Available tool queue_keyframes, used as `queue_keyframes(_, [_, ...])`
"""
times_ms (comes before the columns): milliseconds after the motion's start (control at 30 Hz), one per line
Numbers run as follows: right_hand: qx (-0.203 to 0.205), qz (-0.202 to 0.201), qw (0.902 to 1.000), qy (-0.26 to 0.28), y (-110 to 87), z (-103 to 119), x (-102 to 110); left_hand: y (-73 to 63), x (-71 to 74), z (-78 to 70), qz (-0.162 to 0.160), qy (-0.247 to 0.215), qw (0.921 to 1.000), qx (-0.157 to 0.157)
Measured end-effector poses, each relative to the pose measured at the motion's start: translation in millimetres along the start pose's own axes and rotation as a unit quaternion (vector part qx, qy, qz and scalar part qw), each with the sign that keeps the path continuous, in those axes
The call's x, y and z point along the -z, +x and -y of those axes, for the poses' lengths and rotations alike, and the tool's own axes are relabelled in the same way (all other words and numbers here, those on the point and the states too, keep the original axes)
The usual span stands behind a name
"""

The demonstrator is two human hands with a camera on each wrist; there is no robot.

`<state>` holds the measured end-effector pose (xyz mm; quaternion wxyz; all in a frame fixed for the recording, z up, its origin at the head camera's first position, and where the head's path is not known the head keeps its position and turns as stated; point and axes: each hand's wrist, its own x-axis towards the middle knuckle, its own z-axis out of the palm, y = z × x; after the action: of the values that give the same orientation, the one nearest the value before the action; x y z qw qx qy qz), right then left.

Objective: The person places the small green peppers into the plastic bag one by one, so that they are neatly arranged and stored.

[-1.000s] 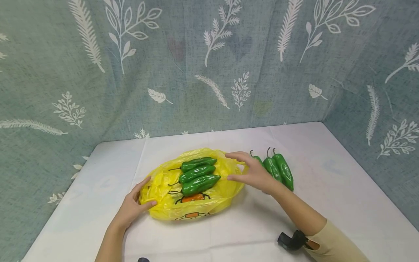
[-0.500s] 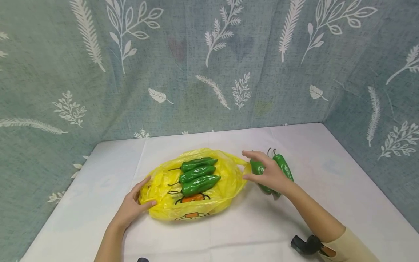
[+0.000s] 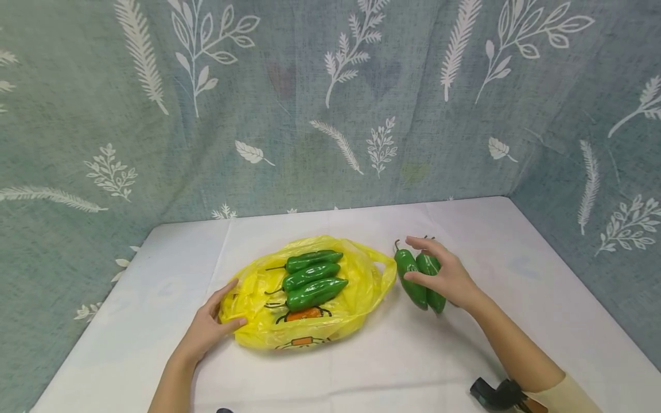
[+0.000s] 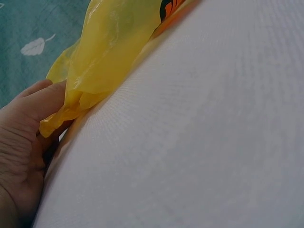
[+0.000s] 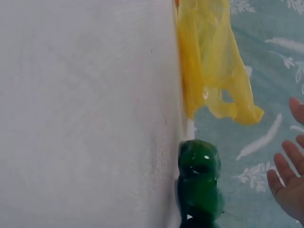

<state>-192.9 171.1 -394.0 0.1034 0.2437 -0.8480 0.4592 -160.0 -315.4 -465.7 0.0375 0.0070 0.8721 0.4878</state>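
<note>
Moved since one second ago: right hand (image 3: 446,275), shifted rightward from the bag's right end to the loose peppers. Left hand (image 3: 209,327) and the bagged peppers keep their places.

Bag (image 3: 258,335), one: thin yellow plastic, glossy and crumpled, lying low with its mouth spread wide. Orange-and-black print on the near side; a second orange patch inside. Located left of centre on the white table (image 3: 403,367). One handle loop at its right end, reaching close to the loose peppers.

Left hand, one: at the bag's left end, thumb nearer, fingers farther, curved round the plastic and holding its edge.

Bagged peppers (image 3: 316,293), three: glossy, dark green, side by side, thin stems pointing left, tips right.

Right hand, one: thumb and fingers well apart, gently bent, gripping nothing; over the loose peppers in the head view, with fingers clear of them in the right wrist view.

Loose peppers (image 3: 411,281), three: same glossy green, close together, stems away from the person; the rightmost largely hidden by the right hand.

Backdrop (image 3: 289,132), grey-green cloth with white leaf sprigs, behind the table.
</note>
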Motion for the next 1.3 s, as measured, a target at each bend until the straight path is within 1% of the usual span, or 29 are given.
queue_keyframes(300, [-0.048,-0.034,0.9983,0.002,-10.6,-16.8,11.9,-1.0,-0.3,-1.7,0.0,0.002,1.0,0.0])
queue_keyframes(600, [-0.054,-0.06,0.9964,-0.026,-14.4,-34.3,19.1,-0.2,-1.0,-2.1,0.0,0.002,1.0,0.002])
queue_keyframes(1000, [-0.08,-0.069,0.9941,-0.023,-17.1,-54.6,17.1,-0.3,1.5,-0.2,0.005,-0.007,0.9999,-0.012])
queue_keyframes(1300, [-0.11,-0.066,0.9906,-0.047,-20.0,-67.2,17.3,-1.4,0.6,-0.8,0.006,-0.007,0.9999,-0.004])
